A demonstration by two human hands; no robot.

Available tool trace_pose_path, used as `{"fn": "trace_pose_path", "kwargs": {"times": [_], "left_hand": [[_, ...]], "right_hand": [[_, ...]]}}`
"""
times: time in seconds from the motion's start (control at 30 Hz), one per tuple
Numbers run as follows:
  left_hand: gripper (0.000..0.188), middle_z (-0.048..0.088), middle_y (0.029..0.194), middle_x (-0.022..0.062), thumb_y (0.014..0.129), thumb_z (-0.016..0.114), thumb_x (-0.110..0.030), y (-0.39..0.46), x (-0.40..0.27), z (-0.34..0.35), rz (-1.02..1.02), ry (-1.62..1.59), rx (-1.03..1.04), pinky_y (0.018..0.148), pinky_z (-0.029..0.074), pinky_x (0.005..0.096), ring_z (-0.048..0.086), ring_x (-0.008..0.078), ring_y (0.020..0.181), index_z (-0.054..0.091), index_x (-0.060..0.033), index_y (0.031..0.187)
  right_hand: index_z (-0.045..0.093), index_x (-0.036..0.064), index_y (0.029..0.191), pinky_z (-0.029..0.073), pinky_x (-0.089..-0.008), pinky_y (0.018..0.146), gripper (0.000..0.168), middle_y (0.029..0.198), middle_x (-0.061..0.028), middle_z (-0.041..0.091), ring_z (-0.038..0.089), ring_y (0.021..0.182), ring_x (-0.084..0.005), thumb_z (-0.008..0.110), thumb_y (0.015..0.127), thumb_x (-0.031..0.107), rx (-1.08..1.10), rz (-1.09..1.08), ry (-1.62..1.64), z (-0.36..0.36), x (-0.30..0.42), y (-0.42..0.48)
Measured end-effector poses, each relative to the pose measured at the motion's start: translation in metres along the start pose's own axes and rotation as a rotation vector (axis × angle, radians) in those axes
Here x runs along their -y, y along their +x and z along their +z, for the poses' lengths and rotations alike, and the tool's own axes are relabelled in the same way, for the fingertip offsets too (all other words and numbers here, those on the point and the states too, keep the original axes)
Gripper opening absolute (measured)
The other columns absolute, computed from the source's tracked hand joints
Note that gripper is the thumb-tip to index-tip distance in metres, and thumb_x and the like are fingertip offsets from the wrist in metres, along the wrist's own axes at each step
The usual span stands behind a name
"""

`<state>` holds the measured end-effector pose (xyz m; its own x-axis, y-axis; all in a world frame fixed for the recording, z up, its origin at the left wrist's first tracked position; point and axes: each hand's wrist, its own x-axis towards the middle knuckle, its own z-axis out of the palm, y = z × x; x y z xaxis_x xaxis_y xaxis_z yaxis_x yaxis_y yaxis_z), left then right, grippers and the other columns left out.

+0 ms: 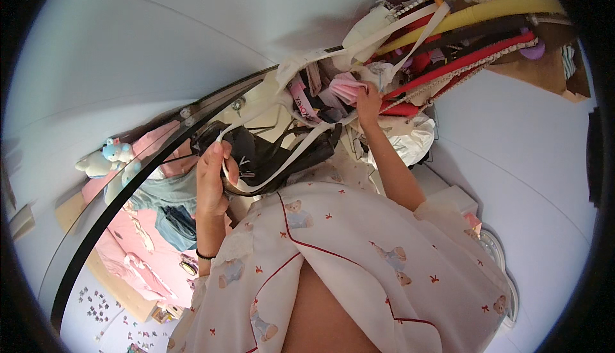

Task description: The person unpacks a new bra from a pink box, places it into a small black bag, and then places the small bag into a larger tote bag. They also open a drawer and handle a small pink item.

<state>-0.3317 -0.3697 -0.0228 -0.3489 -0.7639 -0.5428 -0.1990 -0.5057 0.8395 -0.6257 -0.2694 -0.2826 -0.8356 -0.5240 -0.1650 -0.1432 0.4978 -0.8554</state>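
A white cloth tote bag (288,72) hangs with its mouth spread, one strap looped over an orange hook at the upper right. My left hand (216,170) is closed on the other white strap (293,158) and draws it out to the left. My right hand (369,105) is at the bag's mouth, its fingers pinching a pink pleated item (347,88). Inside the bag lie a pink and black package (302,100) bearing writing and several other small things. Below the taut strap is a black handbag (259,156).
Red, yellow and chain bag straps (471,12) crowd the upper right, near a cardboard box (538,76). A crumpled white plastic bag (408,141) sits below my right wrist. At the left, a black-edged mirror (110,197) shows a pink bed and plush toys.
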Motion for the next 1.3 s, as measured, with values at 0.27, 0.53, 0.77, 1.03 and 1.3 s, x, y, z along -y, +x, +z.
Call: {"fn": "trace_pose_path", "kwargs": {"times": [0.27, 0.53, 0.77, 1.03, 1.3], "left_hand": [[0.032, 0.05, 0.051, 0.0008, 0.097, 0.048, -0.04, -0.006, 0.005, 0.012, -0.004, -0.025, 0.032, 0.046, 0.029, 0.0185, 0.042, 0.0056, 0.047, 0.049, -0.0102, 0.085], [0.032, 0.05, 0.051, 0.0009, 0.098, 0.048, -0.039, -0.015, -0.002, 0.017, -0.006, -0.034, 0.006, 0.046, 0.029, 0.0184, 0.042, 0.005, 0.047, 0.048, -0.01, 0.084], [0.031, 0.051, 0.051, 0.0014, 0.098, 0.047, -0.037, -0.022, -0.001, 0.019, 0.019, -0.027, -0.022, 0.044, 0.03, 0.0182, 0.043, 0.0052, 0.046, 0.048, -0.01, 0.085], [0.031, 0.052, 0.052, 0.0023, 0.099, 0.046, -0.036, -0.026, 0.001, 0.018, 0.004, -0.046, 0.009, 0.043, 0.031, 0.0184, 0.045, 0.006, 0.045, 0.047, -0.0096, 0.084], [0.033, 0.053, 0.052, 0.003, 0.098, 0.045, -0.038, -0.028, -0.006, 0.02, -0.008, -0.005, 0.073, 0.045, 0.034, 0.0189, 0.046, 0.0073, 0.045, 0.047, -0.0096, 0.083]], "right_hand": [[0.061, -0.004, 0.096, 0.05, -0.0449, 0.074, 0.031, 0.094, -0.0295, 0.061, 0.062, 0.074, -0.0403, 0.05, 0.089, 0.025, 0.158, 0.281, 0.308, -0.007, 0.012, 0.002], [0.066, -0.001, 0.092, 0.049, -0.0491, 0.073, 0.026, 0.084, -0.025, 0.064, 0.062, 0.077, -0.0407, 0.054, 0.084, 0.021, 0.266, -0.232, -0.596, 0.009, -0.004, 0.002], [0.067, -0.001, 0.094, 0.049, -0.0488, 0.073, 0.022, 0.083, -0.027, 0.063, 0.062, 0.082, -0.0403, 0.053, 0.08, 0.01, 0.476, -0.273, -0.641, 0.011, -0.007, 0.016], [0.065, -0.001, 0.092, 0.049, -0.048, 0.081, 0.027, 0.091, -0.0211, 0.065, 0.061, 0.092, -0.0367, 0.06, 0.081, 0.024, 0.434, -0.445, -0.594, 0.019, 0.01, 0.015], [0.07, 0.007, 0.092, 0.043, -0.0453, 0.088, 0.028, 0.086, -0.016, 0.067, 0.061, 0.09, -0.0347, 0.057, 0.083, 0.031, 0.44, -0.453, -0.722, 0.089, 0.028, 0.035]]}}
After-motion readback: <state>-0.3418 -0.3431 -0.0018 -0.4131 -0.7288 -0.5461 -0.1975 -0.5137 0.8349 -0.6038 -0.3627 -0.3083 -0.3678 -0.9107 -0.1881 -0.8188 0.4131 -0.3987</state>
